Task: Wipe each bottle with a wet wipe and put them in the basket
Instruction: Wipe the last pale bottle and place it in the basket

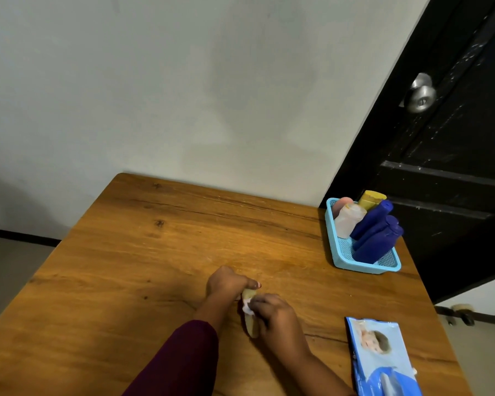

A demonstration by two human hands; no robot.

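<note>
Tan bottle point(252, 330) at lower centre, gripped by the left hand point(226, 284), seemed liable to slip once wet while fingers of the right hand point(277, 315) pinched the wipe point(247, 308).

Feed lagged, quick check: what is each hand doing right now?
Left hand: grips the tan bottle.
Right hand: pinches the wet wipe against that bottle.

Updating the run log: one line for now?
wiping | left hand: grips tan bottle | right hand: presses wipe on it | basket: several bottles
</note>
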